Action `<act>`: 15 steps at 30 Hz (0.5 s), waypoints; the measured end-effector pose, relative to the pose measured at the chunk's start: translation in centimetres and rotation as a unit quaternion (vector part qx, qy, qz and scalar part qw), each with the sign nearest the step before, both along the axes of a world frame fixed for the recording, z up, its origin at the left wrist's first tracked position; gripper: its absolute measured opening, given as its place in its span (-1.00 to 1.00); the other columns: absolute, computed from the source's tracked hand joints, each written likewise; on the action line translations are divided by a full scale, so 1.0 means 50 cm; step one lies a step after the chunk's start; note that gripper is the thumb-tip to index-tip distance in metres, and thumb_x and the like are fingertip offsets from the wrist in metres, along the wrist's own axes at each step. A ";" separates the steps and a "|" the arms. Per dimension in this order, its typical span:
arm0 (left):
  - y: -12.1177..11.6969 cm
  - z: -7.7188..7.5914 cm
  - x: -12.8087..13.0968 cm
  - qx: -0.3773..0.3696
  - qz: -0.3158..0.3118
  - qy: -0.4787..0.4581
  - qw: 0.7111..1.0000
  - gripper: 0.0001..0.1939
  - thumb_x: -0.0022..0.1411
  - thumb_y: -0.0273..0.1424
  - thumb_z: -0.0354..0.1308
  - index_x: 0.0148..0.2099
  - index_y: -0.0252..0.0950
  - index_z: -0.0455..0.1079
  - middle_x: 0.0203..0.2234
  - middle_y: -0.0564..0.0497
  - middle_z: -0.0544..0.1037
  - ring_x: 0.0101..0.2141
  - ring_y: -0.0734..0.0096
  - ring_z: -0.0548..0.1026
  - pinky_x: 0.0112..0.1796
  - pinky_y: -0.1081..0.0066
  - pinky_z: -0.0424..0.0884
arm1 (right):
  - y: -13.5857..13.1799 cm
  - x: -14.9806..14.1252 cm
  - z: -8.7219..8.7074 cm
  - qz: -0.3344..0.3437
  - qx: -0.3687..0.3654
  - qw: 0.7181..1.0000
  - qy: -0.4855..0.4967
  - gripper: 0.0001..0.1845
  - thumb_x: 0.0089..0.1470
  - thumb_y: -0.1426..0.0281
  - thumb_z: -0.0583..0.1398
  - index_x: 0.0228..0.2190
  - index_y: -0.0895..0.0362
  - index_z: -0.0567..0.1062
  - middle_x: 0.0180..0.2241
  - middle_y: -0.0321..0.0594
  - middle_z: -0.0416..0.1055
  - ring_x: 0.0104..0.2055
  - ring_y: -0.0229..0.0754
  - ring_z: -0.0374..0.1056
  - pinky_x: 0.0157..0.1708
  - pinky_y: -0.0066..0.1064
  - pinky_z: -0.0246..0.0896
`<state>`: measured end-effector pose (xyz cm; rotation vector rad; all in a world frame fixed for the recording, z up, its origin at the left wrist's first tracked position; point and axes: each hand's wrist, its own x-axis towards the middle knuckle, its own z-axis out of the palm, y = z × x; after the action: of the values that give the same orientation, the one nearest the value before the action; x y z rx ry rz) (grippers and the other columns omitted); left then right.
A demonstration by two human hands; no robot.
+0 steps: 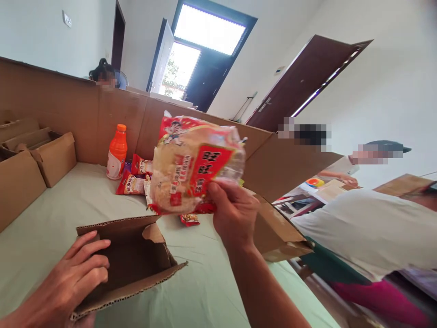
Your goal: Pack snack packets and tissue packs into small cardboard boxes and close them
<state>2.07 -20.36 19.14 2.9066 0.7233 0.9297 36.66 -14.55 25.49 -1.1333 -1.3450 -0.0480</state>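
Observation:
In my right hand is a clear and red packet of rice crackers, pinched at its lower right and raised above the table. My left hand grips the left wall of a small open cardboard box, with fingers inside the wall. Nothing shows inside the box, though its floor is dark. Behind the packet lie several small red snack packets, partly covered by it. An orange-capped drink bottle stands upright to their left.
Several open cardboard boxes stand at the left on the green-covered table. A tall cardboard barrier runs along the back. Another cardboard box sits right of my right hand. Other people are beyond the barrier and at the right.

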 end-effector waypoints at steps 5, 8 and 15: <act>-0.008 -0.003 0.004 -0.001 0.011 -0.027 1.000 -0.51 0.03 -0.60 0.05 0.03 -0.23 0.40 -0.19 -0.09 0.57 0.08 0.09 0.45 0.25 -0.08 0.26 | -0.060 -0.096 -0.023 0.137 0.044 0.988 -0.057 -0.84 0.22 0.34 0.26 -0.39 0.06 0.62 -0.44 -0.28 0.57 -0.43 -0.23 0.45 -0.42 -0.41 0.33; -0.019 -0.005 -0.004 0.025 0.028 -0.023 0.999 -0.53 0.03 -0.62 0.08 0.01 -0.25 0.41 -0.19 -0.08 0.55 0.03 0.15 0.45 0.28 -0.01 0.21 | -0.058 -0.117 -0.042 0.251 0.018 0.944 -0.212 -0.76 0.30 0.44 0.16 -0.34 0.08 0.63 -0.39 -0.22 0.59 -0.38 -0.23 0.46 -0.32 -0.35 0.34; -0.031 -0.025 -0.022 0.023 0.070 -0.084 0.994 -0.61 0.10 -0.66 0.12 -0.03 -0.26 0.41 -0.20 -0.05 0.53 0.00 0.20 0.47 0.28 -0.01 0.20 | -0.058 -0.074 -0.027 0.324 -0.119 0.870 -0.353 -0.67 0.37 0.44 0.07 -0.27 0.12 0.64 -0.29 -0.17 0.62 -0.29 -0.25 0.51 -0.28 -0.44 0.38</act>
<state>0.97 -21.91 17.88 2.8014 0.9132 1.2028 32.95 -17.46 24.11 -0.8244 -2.3972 0.2207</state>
